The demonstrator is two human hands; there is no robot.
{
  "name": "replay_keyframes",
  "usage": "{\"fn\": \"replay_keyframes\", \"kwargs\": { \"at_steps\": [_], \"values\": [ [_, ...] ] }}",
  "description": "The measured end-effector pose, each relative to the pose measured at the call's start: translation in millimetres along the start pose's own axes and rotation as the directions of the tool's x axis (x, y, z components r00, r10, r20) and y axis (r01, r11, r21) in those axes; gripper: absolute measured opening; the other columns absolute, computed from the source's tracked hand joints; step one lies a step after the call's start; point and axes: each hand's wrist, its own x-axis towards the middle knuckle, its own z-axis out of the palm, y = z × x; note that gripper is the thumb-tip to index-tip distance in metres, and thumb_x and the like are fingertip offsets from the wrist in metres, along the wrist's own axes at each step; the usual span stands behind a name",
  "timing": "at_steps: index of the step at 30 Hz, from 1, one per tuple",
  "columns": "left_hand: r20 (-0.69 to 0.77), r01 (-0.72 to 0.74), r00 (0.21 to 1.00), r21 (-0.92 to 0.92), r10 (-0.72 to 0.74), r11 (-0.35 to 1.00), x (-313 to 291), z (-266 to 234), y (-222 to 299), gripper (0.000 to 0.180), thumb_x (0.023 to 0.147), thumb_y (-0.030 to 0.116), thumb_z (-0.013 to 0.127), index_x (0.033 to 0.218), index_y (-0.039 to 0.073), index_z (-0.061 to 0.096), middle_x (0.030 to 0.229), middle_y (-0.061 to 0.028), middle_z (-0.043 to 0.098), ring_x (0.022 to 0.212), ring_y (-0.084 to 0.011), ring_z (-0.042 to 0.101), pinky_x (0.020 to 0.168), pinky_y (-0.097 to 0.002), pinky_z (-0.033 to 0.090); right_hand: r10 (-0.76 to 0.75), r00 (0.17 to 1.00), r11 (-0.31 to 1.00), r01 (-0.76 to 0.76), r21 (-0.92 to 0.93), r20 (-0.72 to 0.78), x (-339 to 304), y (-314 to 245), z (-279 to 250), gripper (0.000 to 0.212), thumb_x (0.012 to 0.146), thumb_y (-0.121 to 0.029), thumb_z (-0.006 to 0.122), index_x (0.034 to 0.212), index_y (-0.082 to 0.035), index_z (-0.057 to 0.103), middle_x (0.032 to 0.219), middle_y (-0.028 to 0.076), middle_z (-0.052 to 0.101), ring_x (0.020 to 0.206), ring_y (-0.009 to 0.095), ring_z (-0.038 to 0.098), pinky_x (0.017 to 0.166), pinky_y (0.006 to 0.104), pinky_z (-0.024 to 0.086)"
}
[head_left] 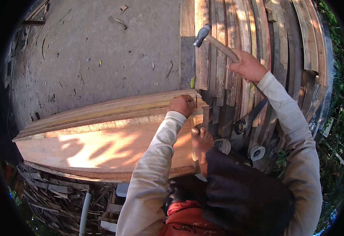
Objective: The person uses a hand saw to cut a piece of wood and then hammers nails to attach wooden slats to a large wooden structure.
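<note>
Nail [196, 101], thin and dark: being pinched at the fingertips of the left hand [181, 106], the nearer hand, and standing just to their right. Its long axis is appearing close to upright, at the right end of the long timber assembly [101, 147].

Hammer [220, 46], ball-peen, wooden-handled: being gripped by the right hand [248, 66], its fingers being wrapped around the handle. The steel head is being held well apart from the nail, on its far side and slightly rightward; the handle is slanting from the hand up and leftward.

Obstructions: the left fingertips are lying directly beside the nail. A bare foot [202, 141] is being rested on the assembly's end, on the near side of the nail.

Surroundings: boards [242, 23] are lying stacked lengthwise at right; a handsaw [254, 113] is resting by them. A white-rimmed container [224, 146] is being partly hidden beside the foot. Scrap wood [58, 188] is lying heaped at near left; concrete floor [113, 59] is extending beyond.
</note>
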Motion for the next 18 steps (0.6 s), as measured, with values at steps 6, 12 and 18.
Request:
{"fn": "replay_keyframes", "kwargs": {
  "at_steps": [6, 12, 18],
  "values": [
    [-0.168, 0.142, 0.982, 0.333, -0.089, 0.932, -20, -72, -52, 0.038, 0.095, 0.044, 0.056, 0.102, 0.011, 0.073, 0.109, -0.0174, 0.072, 0.102, -0.0387, 0.068, 0.089, -0.0483, 0.054, 0.113, 0.874, 0.812, 0.193, 0.552, -0.472, 8, 5, -29, 0.029, 0.093, -0.02, 0.066, 0.113, -0.004, 0.053, 0.069, -0.002, 0.049, 0.049, 0.007, 0.046, 0.04, 0.0261, 0.038],
    [-0.099, 0.313, 0.949, 0.424, -0.3, 0.85, -31, -73, -55, 0.048, 0.1, 0.046, 0.04, 0.1, 0.011, 0.072, 0.102, -0.0165, 0.074, 0.095, -0.0363, 0.071, 0.084, -0.0501, 0.055, -0.333, 0.867, 0.774, 0.475, -0.418, 0.37, 3, 81, 79, 0.036, 0.087, -0.021, 0.071, 0.113, -0.001, 0.057, 0.072, 0.009, 0.055, 0.052, 0.017, 0.056, 0.046, 0.0342, 0.046],
    [-0.105, 0.292, 0.956, 0.427, -0.274, 0.856, -35, -81, -65, 0.045, 0.101, 0.043, 0.04, 0.097, 0.011, 0.072, 0.093, -0.017, 0.075, 0.087, -0.0377, 0.072, 0.078, -0.0507, 0.057, 0.063, 0.996, 0.965, -0.044, 0.257, -0.065, 21, -37, -13, 0.02, 0.091, -0.021, 0.067, 0.099, -0.005, 0.058, 0.074, 0.006, 0.054, 0.054, 0.018, 0.054, 0.05, 0.0328, 0.046]
  ]
}}
